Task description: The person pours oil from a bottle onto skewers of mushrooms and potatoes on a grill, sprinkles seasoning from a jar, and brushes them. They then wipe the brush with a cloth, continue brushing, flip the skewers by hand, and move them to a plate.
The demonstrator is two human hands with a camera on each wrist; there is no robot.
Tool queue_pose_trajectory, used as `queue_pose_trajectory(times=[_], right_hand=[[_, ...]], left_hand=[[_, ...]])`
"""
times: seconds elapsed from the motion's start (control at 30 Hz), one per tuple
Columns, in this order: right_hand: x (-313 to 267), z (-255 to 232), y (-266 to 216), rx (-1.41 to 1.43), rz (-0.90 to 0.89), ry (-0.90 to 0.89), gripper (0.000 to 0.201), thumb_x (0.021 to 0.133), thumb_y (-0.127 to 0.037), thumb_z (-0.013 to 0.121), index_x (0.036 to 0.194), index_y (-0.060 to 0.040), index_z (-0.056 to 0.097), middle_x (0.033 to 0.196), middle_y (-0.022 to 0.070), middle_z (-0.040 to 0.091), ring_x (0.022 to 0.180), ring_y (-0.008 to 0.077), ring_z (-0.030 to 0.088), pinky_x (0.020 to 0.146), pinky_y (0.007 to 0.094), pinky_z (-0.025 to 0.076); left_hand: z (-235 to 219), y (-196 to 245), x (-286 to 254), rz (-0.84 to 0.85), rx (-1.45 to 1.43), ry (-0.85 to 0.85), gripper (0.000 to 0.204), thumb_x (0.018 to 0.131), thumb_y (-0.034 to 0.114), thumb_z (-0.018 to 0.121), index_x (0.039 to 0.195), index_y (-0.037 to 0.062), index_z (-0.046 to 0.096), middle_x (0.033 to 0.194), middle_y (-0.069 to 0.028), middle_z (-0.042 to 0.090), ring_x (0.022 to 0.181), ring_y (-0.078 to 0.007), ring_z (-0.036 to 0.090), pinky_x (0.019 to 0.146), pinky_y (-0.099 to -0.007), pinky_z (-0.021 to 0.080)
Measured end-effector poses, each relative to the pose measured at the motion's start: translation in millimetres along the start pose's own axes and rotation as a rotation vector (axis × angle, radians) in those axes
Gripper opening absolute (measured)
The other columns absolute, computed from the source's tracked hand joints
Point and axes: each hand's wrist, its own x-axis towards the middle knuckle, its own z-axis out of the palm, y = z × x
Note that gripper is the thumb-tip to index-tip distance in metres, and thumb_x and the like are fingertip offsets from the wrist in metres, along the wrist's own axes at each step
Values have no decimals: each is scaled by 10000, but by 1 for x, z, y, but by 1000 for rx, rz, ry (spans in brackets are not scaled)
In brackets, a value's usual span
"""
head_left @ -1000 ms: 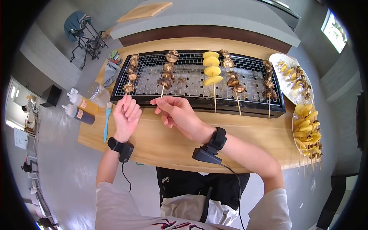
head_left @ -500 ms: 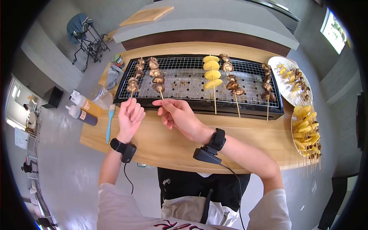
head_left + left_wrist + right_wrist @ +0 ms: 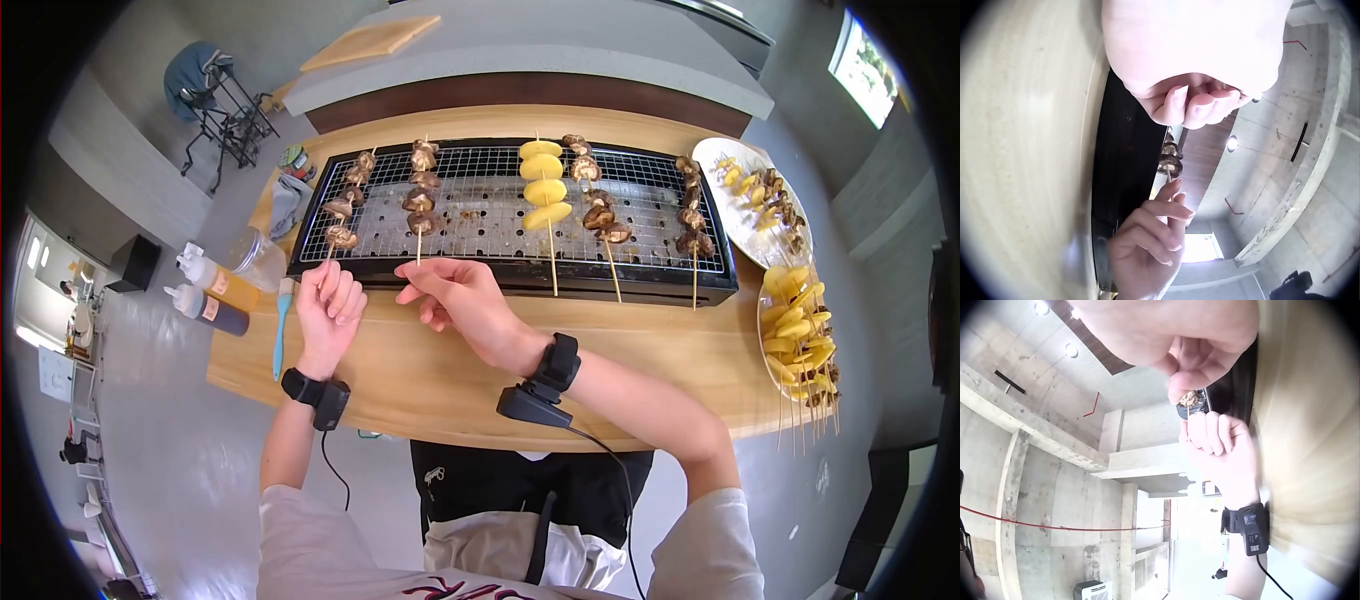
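Observation:
In the head view my left hand (image 3: 332, 310) pinches the stick end of the leftmost mushroom skewer (image 3: 341, 237) at the front edge of the black grill (image 3: 500, 277). That skewer lies slanted over the wire mesh, its far end toward the right. Thumb and forefinger of my right hand (image 3: 465, 308) hold the stick of a second mushroom skewer (image 3: 421, 200), which points nearly straight away from me. In the left wrist view the right hand (image 3: 1147, 244) has the thin stick between its fingertips. The left hand (image 3: 1219, 447) appears with curled fingers in the right wrist view.
A skewer of yellow slices (image 3: 544, 192) and two more mushroom skewers lie farther right on the grill. Plates of skewers (image 3: 715, 165) stand at the right. Squeeze bottles (image 3: 222, 280), a jar (image 3: 262, 262) and a blue brush (image 3: 280, 335) are at the left.
The far end of the right hand's skewer swung left, then partly back right. The left hand's skewer has tilted with its far end to the right. Both hands stay at the grill's front edge.

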Motion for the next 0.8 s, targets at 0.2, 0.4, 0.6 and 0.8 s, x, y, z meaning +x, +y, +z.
queue_pose_trajectory(times=[0.2, 0.4, 0.6, 0.8], right_hand=[[2, 1, 1, 38, -10, -14, 213, 959, -173, 600, 1086, -12, 658, 870, 61, 703, 607, 46, 539, 528, 201, 434], [2, 3, 4, 27, -18, -6, 204, 914, -192, 672, 1017, -16, 671, 844, 70, 711, 586, 46, 554, 506, 191, 431], [2, 3, 2, 18, -14, 1, 216, 908, -190, 678, 1019, -6, 669, 847, 77, 711, 600, 57, 571, 511, 202, 451], [2, 2, 1, -46, 16, -6, 339, 958, -300, 613, 1035, 28, 656, 849, 91, 710, 607, 76, 586, 509, 219, 475]], left_hand=[[-1, -2, 1, -15, -2, 14, 428, 993, 218, 411, 583, 155, 307, 467, 39, 253, 378, -79, 225, 381, -234, 217], [3, -1, -2, -68, 40, 75, 443, 1014, 239, 409, 590, 151, 313, 476, 42, 258, 367, -76, 207, 363, -231, 200], [-5, -4, 2, -101, 51, 15, 460, 1014, 264, 406, 581, 149, 306, 476, 40, 258, 385, -79, 226, 382, -236, 208], [-1, -3, 2, -67, 61, -117, 524, 1014, 417, 402, 577, 148, 297, 493, 34, 273, 438, -90, 260, 435, -247, 220]])
